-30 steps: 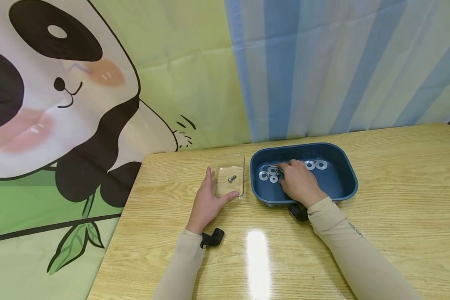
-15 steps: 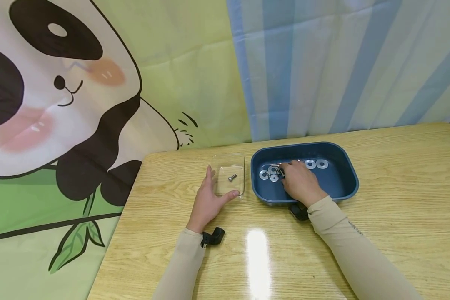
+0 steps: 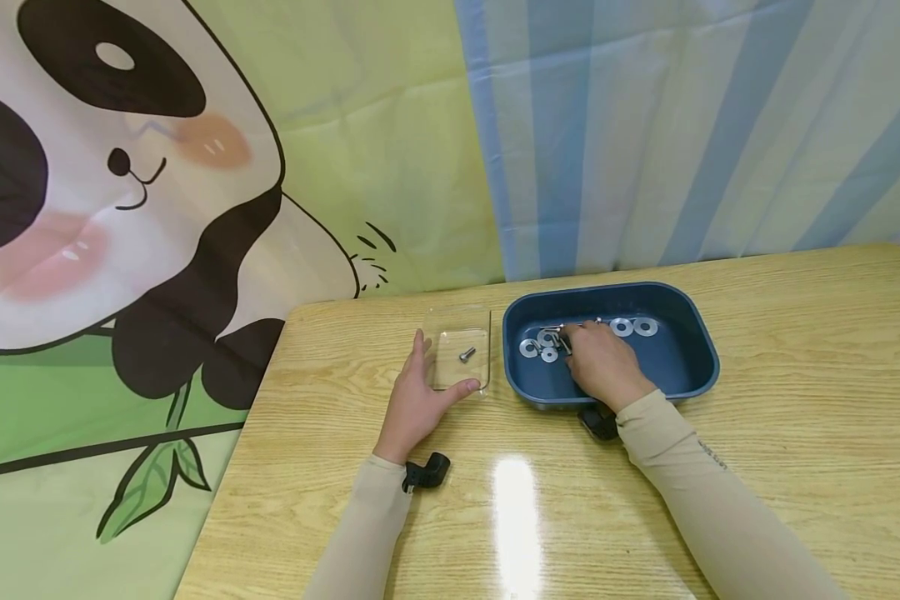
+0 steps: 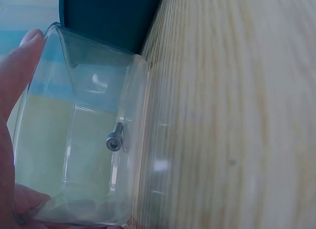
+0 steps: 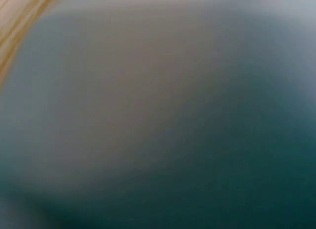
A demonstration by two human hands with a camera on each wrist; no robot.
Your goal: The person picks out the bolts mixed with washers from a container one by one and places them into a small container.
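Observation:
My left hand (image 3: 415, 412) holds a clear plastic box (image 3: 461, 321), thumb along its near edge and fingers at its left side. One socket-head screw (image 3: 467, 355) lies in the box; the left wrist view shows the hex recess of this screw (image 4: 114, 140). My right hand (image 3: 606, 363) reaches into a dark blue bin (image 3: 667, 358), fingers pointing down among metal parts. Several flat washers (image 3: 528, 348) and some screws (image 3: 555, 327) lie just left of its fingertips. Its fingers are mostly hidden by the back of the hand, and I cannot tell whether they pinch a screw.
Two larger washers (image 3: 634, 327) lie on the bin floor, right of the hand. Box and bin stand side by side, a narrow gap between them, on a wooden table (image 3: 817, 375). A printed curtain (image 3: 630, 150) hangs behind the table. The right wrist view is mostly blur.
The left hand stays at the box. The right hand remains in the bin, its fingers shifting slightly to the right among the parts, uncovering a little more of the screws.

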